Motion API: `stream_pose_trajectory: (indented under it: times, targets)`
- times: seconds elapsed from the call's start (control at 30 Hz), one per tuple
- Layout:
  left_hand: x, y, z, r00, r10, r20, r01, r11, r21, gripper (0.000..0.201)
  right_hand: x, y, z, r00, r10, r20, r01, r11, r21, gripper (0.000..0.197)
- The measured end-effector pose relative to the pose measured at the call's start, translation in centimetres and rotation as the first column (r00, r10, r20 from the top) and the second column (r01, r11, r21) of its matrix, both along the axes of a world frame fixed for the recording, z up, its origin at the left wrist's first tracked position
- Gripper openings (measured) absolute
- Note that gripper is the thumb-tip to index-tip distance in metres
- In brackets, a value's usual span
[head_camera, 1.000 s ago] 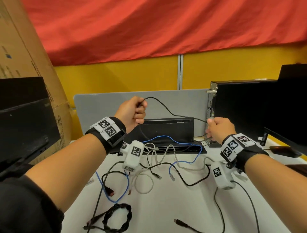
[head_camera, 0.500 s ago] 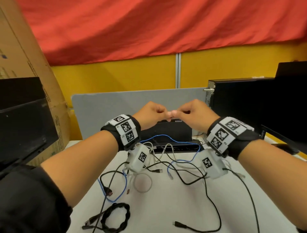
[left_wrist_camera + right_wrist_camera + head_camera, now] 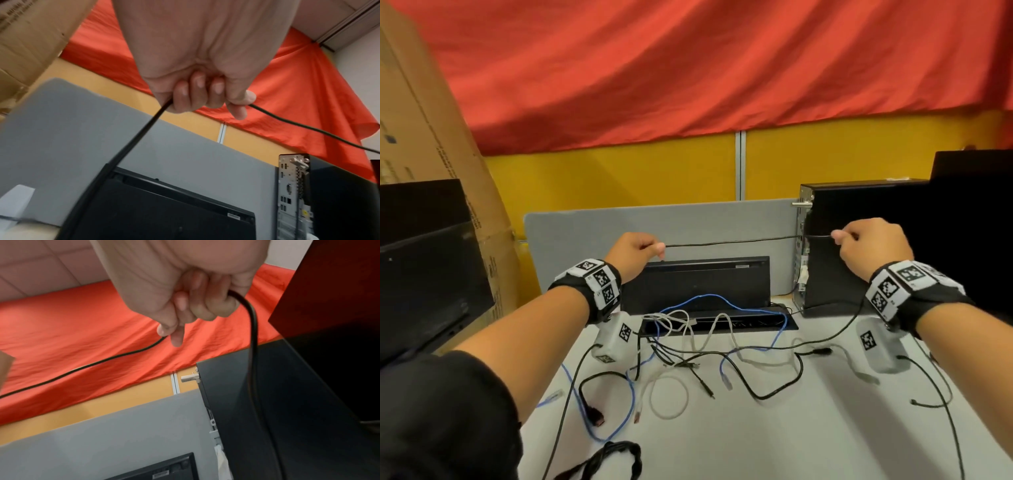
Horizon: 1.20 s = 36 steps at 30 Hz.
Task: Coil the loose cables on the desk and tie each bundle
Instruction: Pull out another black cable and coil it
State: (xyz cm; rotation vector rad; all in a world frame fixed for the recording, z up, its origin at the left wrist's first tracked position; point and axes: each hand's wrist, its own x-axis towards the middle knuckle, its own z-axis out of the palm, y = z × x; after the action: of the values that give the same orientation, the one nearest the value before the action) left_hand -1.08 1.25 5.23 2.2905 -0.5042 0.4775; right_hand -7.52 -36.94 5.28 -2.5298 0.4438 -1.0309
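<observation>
A thin black cable (image 3: 732,242) is stretched nearly level between my two raised hands above the desk. My left hand (image 3: 640,250) grips one part of it in a fist; the black cable (image 3: 308,128) leaves past thumb and forefinger and another length drops down. My right hand (image 3: 866,243) holds the other part, and the black cable (image 3: 252,331) hangs down from that fist. On the white desk (image 3: 774,438) lie a blue cable (image 3: 619,425), grey-white cables (image 3: 671,397) and more black ones, tangled. A coiled black bundle (image 3: 616,459) lies at the front edge.
A black desktop computer (image 3: 859,250) stands at the right, close to my right hand. A black monitor back (image 3: 698,281) leans against the grey divider (image 3: 688,222). A dark monitor (image 3: 421,267) and a cardboard box (image 3: 421,130) fill the left side.
My hands were together half a second ago. They have moved apart sideways, drawing the black cable out straight between them.
</observation>
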Motion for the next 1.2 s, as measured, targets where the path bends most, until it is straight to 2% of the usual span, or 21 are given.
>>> stream_pose_trajectory:
  times: [0.1, 0.13, 0.2, 0.27, 0.33, 0.4, 0.43, 0.53, 0.67, 0.77, 0.93, 1.07, 1.2]
  targets:
    - [-0.4, -1.1, 0.3, 0.998, -0.041, 0.037, 0.042, 0.999, -0.011, 0.027, -0.2, 1.0, -0.4, 0.973, -0.007, -0.232, 0.004, 1.0, -0.014, 0.024]
    - [-0.6, -1.6, 0.4, 0.997, -0.065, 0.043, 0.065, 0.998, -0.014, 0.027, -0.3, 1.8, -0.3, 0.955, 0.019, -0.297, -0.028, 0.999, -0.026, 0.019]
    - [-1.2, -3.0, 0.5, 0.993, -0.116, 0.03, 0.117, 0.993, -0.01, 0.026, -0.7, 4.1, 0.1, 0.921, 0.15, -0.359, -0.174, 0.984, -0.035, 0.027]
    - [-1.9, -4.9, 0.6, 0.984, -0.18, 0.008, 0.18, 0.983, 0.024, 0.025, -1.3, 7.2, 0.7, 0.867, 0.367, -0.338, -0.385, 0.923, 0.015, 0.042]
    - [-2.5, -6.8, 0.6, 0.97, -0.242, 0.004, 0.241, 0.967, 0.08, 0.024, -1.9, 10.4, 1.3, 0.769, 0.578, -0.273, -0.562, 0.815, 0.143, 0.05]
    - [-2.9, -8.1, 0.8, 0.956, -0.293, -0.001, 0.292, 0.952, 0.091, 0.025, -2.0, 12.8, 1.7, 0.683, 0.7, -0.206, -0.651, 0.713, 0.261, 0.043]
    - [-3.0, -8.4, 0.9, 0.951, -0.309, -0.01, 0.309, 0.948, 0.074, 0.026, -1.9, 13.4, 1.8, 0.67, 0.72, -0.181, -0.669, 0.691, 0.272, 0.035]
    - [-3.0, -7.7, 1.3, 0.948, -0.311, -0.069, 0.314, 0.948, 0.051, 0.028, -1.9, 13.1, 1.6, 0.71, 0.696, -0.104, -0.674, 0.715, 0.184, 0.025]
    - [-2.2, -4.8, 0.9, 0.967, -0.222, -0.127, 0.232, 0.97, 0.076, 0.028, -1.4, 9.5, 1.0, 0.83, 0.555, -0.06, -0.546, 0.83, 0.115, 0.017]
    - [-1.5, -2.7, 0.2, 0.98, -0.152, -0.13, 0.165, 0.982, 0.094, 0.028, -0.7, 6.6, 0.2, 0.891, 0.453, -0.021, -0.452, 0.89, 0.06, 0.015]
    - [-0.6, -0.8, -1.0, 0.984, -0.09, -0.153, 0.111, 0.985, 0.133, 0.028, 0.2, 3.5, -1.0, 0.952, 0.304, 0.027, -0.305, 0.951, 0.059, 0.014]
    - [-0.1, 0.1, -1.4, 0.987, -0.051, -0.154, 0.083, 0.975, 0.206, 0.028, 0.4, 1.8, -1.7, 0.977, 0.209, 0.047, -0.212, 0.976, 0.047, 0.016]
    - [0.6, 1.3, -1.8, 0.991, -0.005, -0.136, 0.034, 0.977, 0.211, 0.029, 0.4, -0.4, -1.8, 0.99, 0.086, 0.111, -0.093, 0.994, 0.058, 0.017]
